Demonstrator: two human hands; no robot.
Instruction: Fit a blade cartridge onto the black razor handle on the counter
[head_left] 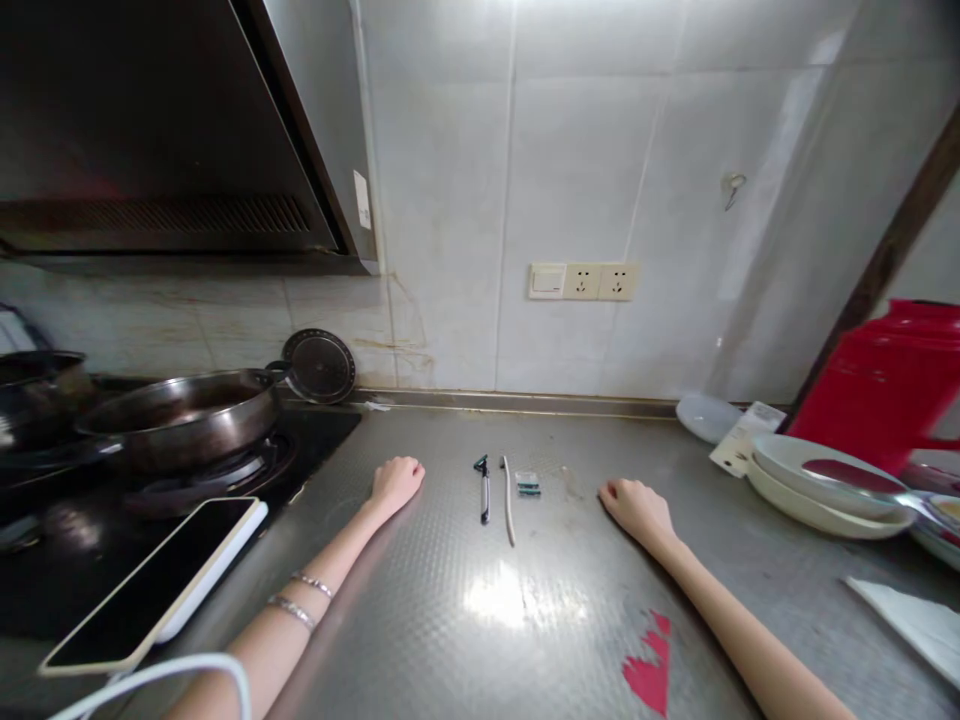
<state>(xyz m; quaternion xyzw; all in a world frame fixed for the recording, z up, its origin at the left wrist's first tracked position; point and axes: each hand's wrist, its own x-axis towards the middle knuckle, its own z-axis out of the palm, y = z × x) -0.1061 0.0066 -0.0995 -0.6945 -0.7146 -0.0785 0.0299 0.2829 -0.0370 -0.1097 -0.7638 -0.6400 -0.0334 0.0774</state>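
My left hand (397, 484) rests on the steel counter with its fingers curled into a loose fist and nothing seen in it. On the other side my right hand (639, 508) lies on the counter in the same way, closed, touching only the metal. Between the two lie a razor (484, 492) with a grey and black handle, a thin white stick-like thing (508, 503) that looks like a toothbrush, and a small clear pack with dark razor cartridges (528, 485). The razor is the nearest of these to my left hand; neither hand touches any of them.
A phone (157, 585) on a white power bank lies left, with a white cable (187, 662). Behind it, a steel pan (191, 420) stands on the stove. Stacked plates (817, 490) and a red thermos (881, 385) are right. A red patch (651, 668) marks the counter's front.
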